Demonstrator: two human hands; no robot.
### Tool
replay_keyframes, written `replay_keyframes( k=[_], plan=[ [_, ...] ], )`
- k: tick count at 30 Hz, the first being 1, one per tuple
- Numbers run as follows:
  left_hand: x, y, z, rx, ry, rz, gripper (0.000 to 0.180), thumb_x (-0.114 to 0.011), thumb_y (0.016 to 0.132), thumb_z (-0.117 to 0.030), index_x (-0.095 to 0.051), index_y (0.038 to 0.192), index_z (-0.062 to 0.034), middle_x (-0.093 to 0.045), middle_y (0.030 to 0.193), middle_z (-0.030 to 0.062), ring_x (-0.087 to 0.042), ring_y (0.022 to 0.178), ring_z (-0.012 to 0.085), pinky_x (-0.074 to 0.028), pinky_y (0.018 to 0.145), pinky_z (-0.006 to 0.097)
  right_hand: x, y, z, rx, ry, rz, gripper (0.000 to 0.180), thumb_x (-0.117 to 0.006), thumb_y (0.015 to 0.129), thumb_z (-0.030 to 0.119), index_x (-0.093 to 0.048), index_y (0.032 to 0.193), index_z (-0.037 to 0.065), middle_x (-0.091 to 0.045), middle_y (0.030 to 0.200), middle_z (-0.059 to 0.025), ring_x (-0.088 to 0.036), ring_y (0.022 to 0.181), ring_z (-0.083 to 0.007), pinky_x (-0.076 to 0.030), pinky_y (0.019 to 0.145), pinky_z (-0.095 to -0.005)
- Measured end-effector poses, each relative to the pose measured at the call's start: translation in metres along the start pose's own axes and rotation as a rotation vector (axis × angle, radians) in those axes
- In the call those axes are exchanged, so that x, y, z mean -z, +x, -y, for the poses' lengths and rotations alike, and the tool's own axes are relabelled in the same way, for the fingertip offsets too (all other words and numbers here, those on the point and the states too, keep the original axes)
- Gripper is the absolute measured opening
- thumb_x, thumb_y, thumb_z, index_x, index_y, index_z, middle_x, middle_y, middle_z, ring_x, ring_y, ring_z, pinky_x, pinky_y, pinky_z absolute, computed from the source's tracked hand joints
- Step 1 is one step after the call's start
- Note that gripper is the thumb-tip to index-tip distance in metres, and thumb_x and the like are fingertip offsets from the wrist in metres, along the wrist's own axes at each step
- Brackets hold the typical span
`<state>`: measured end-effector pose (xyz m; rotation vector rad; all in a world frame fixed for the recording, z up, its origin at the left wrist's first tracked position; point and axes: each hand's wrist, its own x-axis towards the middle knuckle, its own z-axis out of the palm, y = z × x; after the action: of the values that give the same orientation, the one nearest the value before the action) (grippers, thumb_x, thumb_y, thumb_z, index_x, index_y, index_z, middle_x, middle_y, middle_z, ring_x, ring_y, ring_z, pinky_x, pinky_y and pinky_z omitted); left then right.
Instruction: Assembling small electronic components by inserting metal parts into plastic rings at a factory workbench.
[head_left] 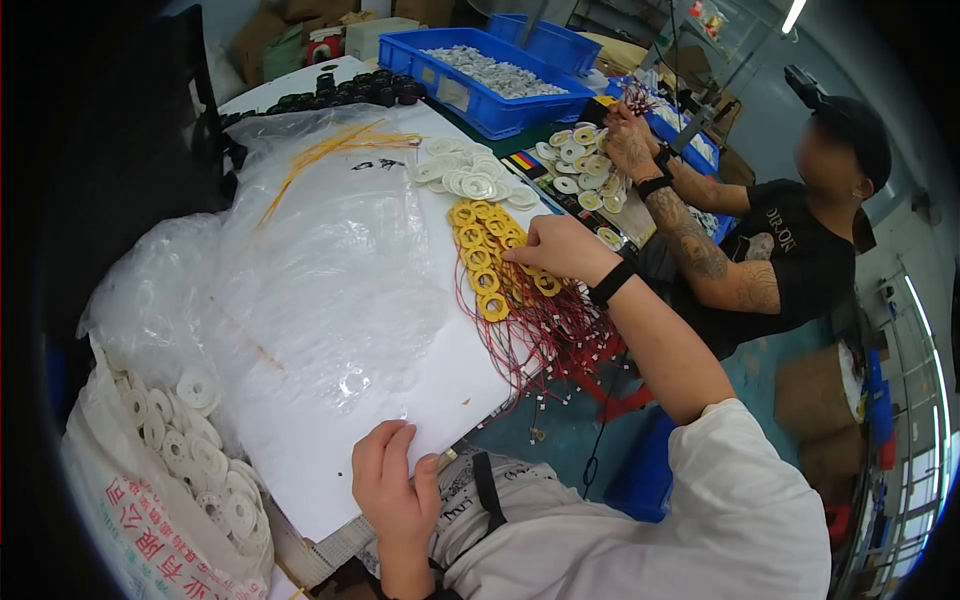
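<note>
Yellow ring-shaped parts (pixel 482 258) with red and black wires (pixel 530 340) lie in rows at the right of the white table. My right hand (pixel 568 248) is over them, thumb and fingertips pinched together on one of the yellow rings; the fingers partly hide it. The wires trail off the table edge, with small white plugs at their ends. My left hand (pixel 395 485) rests at the near table edge, fingers loosely stretched and nothing in them. Just behind the yellow parts lies a pile of white discs (pixel 470 172).
Clear plastic sheeting (pixel 320 260) covers the white table (pixel 300 490), with yellow ties (pixel 330 155) on it. A bag of white discs (pixel 190 450) stands left. Blue bins (pixel 490 95) and black parts (pixel 330 92) are behind. A co-worker (pixel 790 220) handles wired parts at right.
</note>
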<state>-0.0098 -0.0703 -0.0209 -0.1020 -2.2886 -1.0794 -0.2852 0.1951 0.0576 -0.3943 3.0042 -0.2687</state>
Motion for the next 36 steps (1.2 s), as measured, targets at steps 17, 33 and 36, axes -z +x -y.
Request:
replay_keyframes(
  k=[17,33,36],
  plan=[
    [0.001,0.003,-0.004,-0.001,0.002,0.03,0.034,-0.064,0.097,-0.028,-0.069,0.104,0.0042,-0.068,0.11,0.0182,-0.064,0.1,0.0362,-0.051,0.088,0.042,0.024,-0.038,-0.014,-0.023,0.612,-0.068,0.029,-0.079,0.092,0.031,-0.068,0.086,0.005,-0.059,0.073,0.0044,-0.049,0.065,-0.005,-0.04,0.058,-0.0243],
    [-0.007,0.002,-0.006,-0.012,0.093,0.022,0.023,-0.063,0.094,-0.017,-0.069,0.105,0.002,-0.068,0.112,0.0187,-0.064,0.102,0.0357,-0.051,0.09,0.041,0.019,-0.123,-0.062,0.424,1.648,-0.324,0.011,-0.069,0.101,0.015,-0.065,0.107,0.005,-0.067,0.098,-0.0014,-0.063,0.086,-0.0107,-0.049,0.079,-0.0266],
    [-0.011,0.006,-0.011,0.004,0.106,0.003,0.02,-0.068,0.091,-0.013,-0.069,0.104,0.0027,-0.068,0.11,0.0178,-0.064,0.1,0.0363,-0.051,0.087,0.043,0.015,-0.136,-0.068,0.544,1.658,-0.37,0.011,-0.069,0.101,0.014,-0.065,0.106,0.005,-0.067,0.1,-0.0026,-0.063,0.088,-0.0112,-0.05,0.082,-0.0267]
  ],
)
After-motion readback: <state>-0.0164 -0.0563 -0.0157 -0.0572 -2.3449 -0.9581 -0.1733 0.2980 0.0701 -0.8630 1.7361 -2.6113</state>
